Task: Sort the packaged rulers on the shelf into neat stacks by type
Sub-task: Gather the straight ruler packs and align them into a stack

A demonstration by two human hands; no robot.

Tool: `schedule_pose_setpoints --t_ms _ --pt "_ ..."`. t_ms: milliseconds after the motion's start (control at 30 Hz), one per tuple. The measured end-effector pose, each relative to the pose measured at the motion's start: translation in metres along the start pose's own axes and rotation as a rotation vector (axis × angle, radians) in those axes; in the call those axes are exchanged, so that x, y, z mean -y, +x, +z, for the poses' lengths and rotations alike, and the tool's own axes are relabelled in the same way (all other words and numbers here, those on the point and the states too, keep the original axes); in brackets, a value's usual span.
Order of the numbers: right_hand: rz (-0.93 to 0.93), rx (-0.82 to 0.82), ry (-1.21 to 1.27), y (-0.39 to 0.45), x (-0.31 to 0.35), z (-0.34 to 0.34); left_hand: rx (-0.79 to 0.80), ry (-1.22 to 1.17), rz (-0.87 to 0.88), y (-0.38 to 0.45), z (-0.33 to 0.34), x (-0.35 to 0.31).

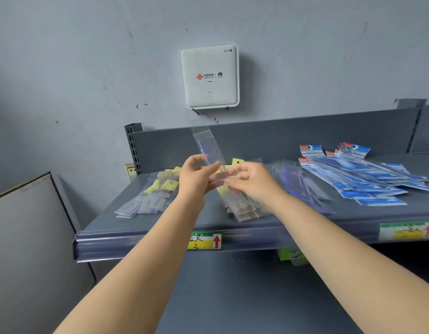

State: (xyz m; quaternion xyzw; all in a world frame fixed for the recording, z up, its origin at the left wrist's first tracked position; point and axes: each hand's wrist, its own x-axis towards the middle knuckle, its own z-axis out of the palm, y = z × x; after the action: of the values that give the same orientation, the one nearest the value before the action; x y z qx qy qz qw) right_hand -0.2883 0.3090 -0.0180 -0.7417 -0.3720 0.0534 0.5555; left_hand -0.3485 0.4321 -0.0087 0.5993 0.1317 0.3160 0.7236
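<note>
My left hand point(196, 175) holds a clear packaged ruler point(207, 144) that stands nearly upright above the grey shelf point(105, 222). My right hand point(251, 180) pinches the lower end of that same package, just above a middle pile of yellow-tagged rulers point(242, 208). A pile of yellow-labelled rulers point(153, 194) lies at the shelf's left. Clear rulers with blue edges point(300, 186) lie right of my right hand. Blue-carded rulers point(363, 179) spread across the far right.
A white router box point(210, 77) hangs on the grey wall above the shelf. Price tags point(205, 241) sit on the shelf's front rail. A grey panel point(35, 237) stands at the lower left. A perforated upright post point(134, 148) marks the shelf's left rear corner.
</note>
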Motion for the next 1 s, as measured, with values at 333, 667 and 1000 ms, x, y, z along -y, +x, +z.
schedule_pose_setpoints --t_ms 333,667,1000 --pt "0.268 -0.303 -0.692 -0.012 -0.053 -0.090 0.022 0.432 0.057 0.015 0.010 0.012" --pt "-0.051 0.022 -0.574 0.013 -0.004 -0.033 -0.075 0.573 0.139 0.016 -0.061 -0.013" --pt "0.176 0.212 -0.749 0.040 -0.011 0.038 -0.104 0.777 0.054 0.050 -0.159 -0.026"
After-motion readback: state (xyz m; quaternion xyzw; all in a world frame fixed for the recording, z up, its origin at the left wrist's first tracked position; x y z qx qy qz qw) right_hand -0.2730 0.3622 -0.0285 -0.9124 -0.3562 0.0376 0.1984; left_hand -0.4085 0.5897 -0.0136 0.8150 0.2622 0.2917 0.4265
